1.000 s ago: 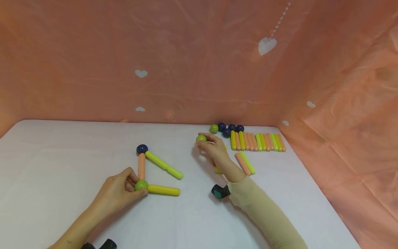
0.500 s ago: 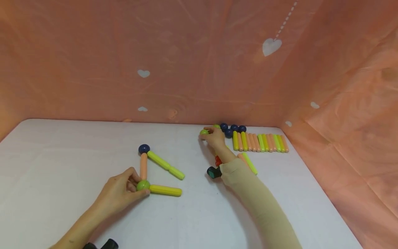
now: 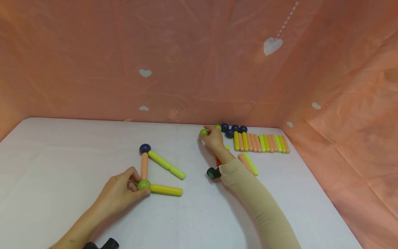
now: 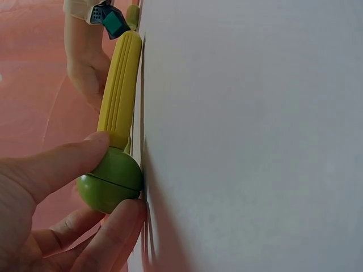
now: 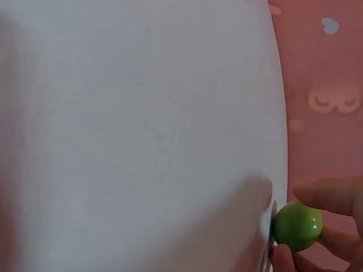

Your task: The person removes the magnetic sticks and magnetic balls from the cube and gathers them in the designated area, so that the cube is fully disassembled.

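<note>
My left hand (image 3: 116,193) pinches a green ball (image 3: 144,185) between thumb and fingers. From that ball a yellow stick (image 3: 166,190) points right and a peach stick (image 3: 144,166) runs back to a dark blue ball (image 3: 144,148). Two lime sticks (image 3: 160,160), end to end, slant forward from the blue ball. In the left wrist view the yellow stick (image 4: 120,90) meets the green ball beside my thumb. Toward the back of the table, my right hand (image 3: 214,138) holds another green ball (image 5: 298,226) in its fingertips, low over the white surface.
Beside my right hand are one more green ball (image 3: 217,128) and several dark blue balls (image 3: 229,133). A row of peach, yellow and lime sticks (image 3: 262,143) lies right of them. Two sticks (image 3: 248,164) lie nearer. Something red (image 3: 218,161) shows partly behind my right wrist.
My right hand has carried its green ball back toward the ball group, then nearly stopped. The left hand keeps its grip on the joined pieces; the head view has shifted slightly.
</note>
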Available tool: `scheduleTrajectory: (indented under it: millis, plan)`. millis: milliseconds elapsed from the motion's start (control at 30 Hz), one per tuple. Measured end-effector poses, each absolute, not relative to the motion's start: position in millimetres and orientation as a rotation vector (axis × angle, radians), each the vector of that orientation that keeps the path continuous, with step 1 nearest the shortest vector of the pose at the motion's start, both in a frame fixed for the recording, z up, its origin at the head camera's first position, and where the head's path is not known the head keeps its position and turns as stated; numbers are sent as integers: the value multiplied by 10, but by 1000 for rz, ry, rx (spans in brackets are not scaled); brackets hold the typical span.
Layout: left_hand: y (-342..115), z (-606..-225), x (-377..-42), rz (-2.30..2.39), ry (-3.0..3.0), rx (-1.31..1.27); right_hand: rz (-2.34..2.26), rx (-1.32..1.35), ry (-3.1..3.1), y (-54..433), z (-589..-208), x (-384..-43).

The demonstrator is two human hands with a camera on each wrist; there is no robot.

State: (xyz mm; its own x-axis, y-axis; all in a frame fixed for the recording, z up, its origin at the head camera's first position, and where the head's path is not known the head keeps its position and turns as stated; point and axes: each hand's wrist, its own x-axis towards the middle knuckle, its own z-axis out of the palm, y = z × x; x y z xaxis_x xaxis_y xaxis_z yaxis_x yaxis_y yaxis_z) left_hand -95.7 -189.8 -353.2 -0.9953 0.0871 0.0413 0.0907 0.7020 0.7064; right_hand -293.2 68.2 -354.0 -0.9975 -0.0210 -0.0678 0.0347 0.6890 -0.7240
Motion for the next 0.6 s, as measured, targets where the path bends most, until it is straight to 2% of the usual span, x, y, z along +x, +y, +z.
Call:
scheduleTrajectory:
  millis: [267,600]
  plan:
    - [-1880,-3528,-956,-1212,-2902,-133,-1228,6,2830,763,-3468,-2845]
    - [-1880,-3540,-951,-1224,-2913,-124,-1443,-388,2663,732,-3429,-2206]
